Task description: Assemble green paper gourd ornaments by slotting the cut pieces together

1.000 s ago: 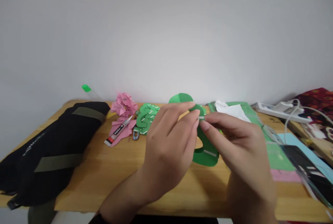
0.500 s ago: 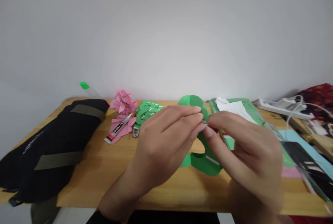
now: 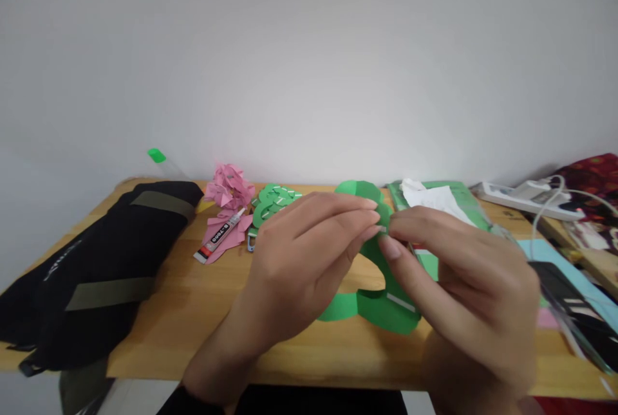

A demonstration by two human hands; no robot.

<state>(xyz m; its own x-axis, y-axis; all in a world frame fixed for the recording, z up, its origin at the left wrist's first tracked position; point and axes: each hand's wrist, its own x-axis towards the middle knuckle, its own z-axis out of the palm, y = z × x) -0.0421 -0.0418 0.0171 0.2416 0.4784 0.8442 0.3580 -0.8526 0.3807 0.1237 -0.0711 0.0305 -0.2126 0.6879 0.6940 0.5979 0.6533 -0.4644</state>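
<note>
A green paper cutout [image 3: 389, 318] with scalloped, rounded lobes is held up over the table. My left hand [image 3: 299, 267] is closed on its upper part, fingers together. From the other side, my right hand [image 3: 463, 280] pinches at the same spot with thumb and forefinger. A small whitish strip [image 3: 381, 229] shows between the fingertips; which hand grips it is hard to tell. Another white strip [image 3: 400, 302] lies on the cutout's lower lobe. Behind my left hand sits a stack of similar green cutouts [image 3: 273, 201] with white strips.
Crumpled pink paper [image 3: 229, 184] and a glue tube [image 3: 219, 235] on pink pieces lie left of the stack. A black bag [image 3: 111, 254] covers the table's left side. To the right are white paper [image 3: 437, 201], a power strip [image 3: 526, 199] with cables and a dark phone [image 3: 562, 293].
My right hand has shifted slightly right, and the cutout's lower lobes have swung a little right and down. Both hands keep their pinch at the upper part.
</note>
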